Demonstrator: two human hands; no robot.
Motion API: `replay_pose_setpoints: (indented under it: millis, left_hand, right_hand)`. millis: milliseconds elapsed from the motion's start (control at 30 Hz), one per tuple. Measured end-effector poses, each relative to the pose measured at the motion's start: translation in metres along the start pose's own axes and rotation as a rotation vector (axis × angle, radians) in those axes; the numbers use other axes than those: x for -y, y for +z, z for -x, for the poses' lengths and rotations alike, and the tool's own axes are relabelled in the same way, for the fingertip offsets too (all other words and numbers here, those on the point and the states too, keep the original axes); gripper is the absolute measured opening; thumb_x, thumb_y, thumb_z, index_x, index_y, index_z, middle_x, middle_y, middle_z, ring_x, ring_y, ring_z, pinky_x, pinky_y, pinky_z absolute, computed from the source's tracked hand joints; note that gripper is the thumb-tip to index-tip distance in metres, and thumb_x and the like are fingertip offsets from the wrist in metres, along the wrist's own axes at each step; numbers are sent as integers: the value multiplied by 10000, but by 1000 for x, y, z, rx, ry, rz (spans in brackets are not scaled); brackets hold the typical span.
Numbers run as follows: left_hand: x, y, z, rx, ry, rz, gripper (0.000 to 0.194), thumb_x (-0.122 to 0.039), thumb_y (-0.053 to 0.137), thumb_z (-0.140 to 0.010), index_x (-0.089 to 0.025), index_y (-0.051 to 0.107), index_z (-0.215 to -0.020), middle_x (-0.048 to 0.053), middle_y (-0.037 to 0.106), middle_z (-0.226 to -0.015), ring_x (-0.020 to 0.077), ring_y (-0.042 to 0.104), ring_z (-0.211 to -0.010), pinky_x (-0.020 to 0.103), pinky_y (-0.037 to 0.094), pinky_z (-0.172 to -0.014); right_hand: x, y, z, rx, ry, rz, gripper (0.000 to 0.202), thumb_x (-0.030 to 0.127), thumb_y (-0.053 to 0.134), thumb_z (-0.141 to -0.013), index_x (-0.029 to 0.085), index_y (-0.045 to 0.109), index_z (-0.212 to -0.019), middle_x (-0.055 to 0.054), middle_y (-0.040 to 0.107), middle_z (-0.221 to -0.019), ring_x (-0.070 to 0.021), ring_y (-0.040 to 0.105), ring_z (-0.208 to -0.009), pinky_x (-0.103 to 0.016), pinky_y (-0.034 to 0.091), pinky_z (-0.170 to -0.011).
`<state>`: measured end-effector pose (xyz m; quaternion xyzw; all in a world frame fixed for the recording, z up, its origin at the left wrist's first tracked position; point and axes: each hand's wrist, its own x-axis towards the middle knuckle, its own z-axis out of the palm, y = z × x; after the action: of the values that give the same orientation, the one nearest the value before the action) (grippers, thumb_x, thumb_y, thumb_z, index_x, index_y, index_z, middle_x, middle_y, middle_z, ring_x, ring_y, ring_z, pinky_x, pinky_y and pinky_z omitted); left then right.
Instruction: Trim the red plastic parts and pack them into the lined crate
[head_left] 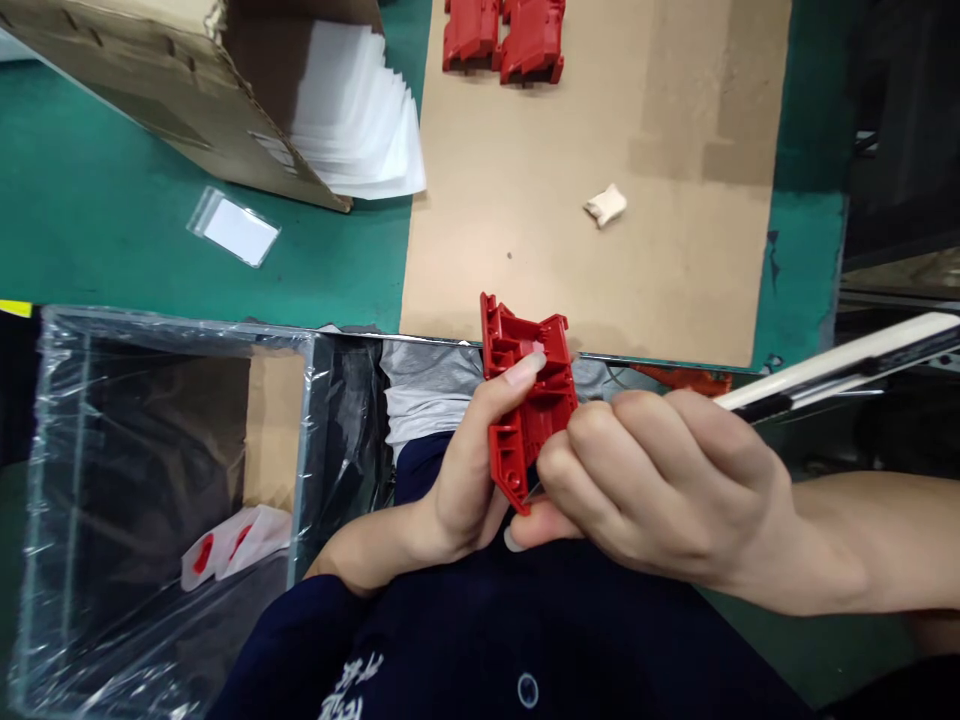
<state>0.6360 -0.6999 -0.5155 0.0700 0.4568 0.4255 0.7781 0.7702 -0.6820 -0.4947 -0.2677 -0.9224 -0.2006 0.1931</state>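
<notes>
My left hand [480,470] grips a red plastic moulded part [551,345], with the thumb laid across its ribbed inner side. The part is held up in front of my body, just off the table's near edge. My right hand [660,480] is closed in a fist against the part's lower right side. Its thumb presses near the part's bottom corner, where a thin, shiny edge shows between fist and part. Whatever the right fingers hold is mostly hidden. Two more red plastic parts [532,40] lie at the table's far side.
A cardboard sheet [675,270] covers part of the green table [337,270]. On it lies a small crumpled beige piece [606,205]. An open carton [187,110] holds white foam sheets [352,120]. Left, a plastic-lined bin [307,430] contains white bags [238,545]. A white-and-black bar [847,360] extends rightward behind my right hand.
</notes>
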Motion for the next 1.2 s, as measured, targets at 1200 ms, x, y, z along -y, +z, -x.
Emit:
replay_pose_setpoints:
  millis: [1200]
  left_hand:
    - [-15,9,-1,-141,369,-81,282,-439,588,-765,-324,647,-1017,26,714,-911,316,635,-1108,480,531,-945]
  right_hand:
    - [8,8,2,22,148,-78,351,342,344,-1014,213,503,-730,16,455,-584,-154,396,-596,-295,292,-597]
